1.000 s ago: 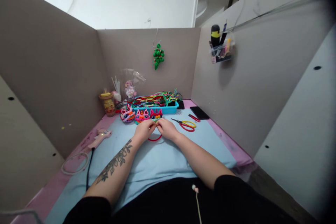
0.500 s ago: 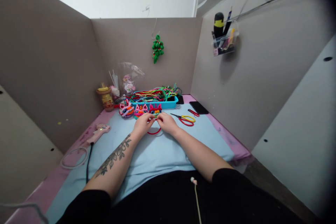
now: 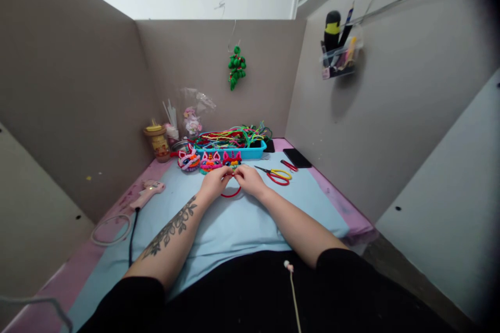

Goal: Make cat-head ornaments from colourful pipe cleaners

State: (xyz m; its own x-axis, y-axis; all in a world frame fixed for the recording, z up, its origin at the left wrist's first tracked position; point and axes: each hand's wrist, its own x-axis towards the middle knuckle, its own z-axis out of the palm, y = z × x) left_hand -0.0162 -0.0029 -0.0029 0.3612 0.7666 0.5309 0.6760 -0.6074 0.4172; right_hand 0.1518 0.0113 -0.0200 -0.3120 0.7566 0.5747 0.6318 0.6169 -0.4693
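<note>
Hardly anything has shifted since the earlier frame: both hands stay together at the middle of the desk (image 3: 250, 229), only the view has tilted slightly. Left hand (image 3: 214, 183) and right hand (image 3: 250, 180) meet fingertip to fingertip, pinching a thin red fuzzy pipe-cleaner loop (image 3: 231, 193) between them. Its curve hangs toward the person, resting on the light blue cloth, equally near either hand. Red-and-yellow scissors (image 3: 278, 175) lie just right of the right hand.
</note>
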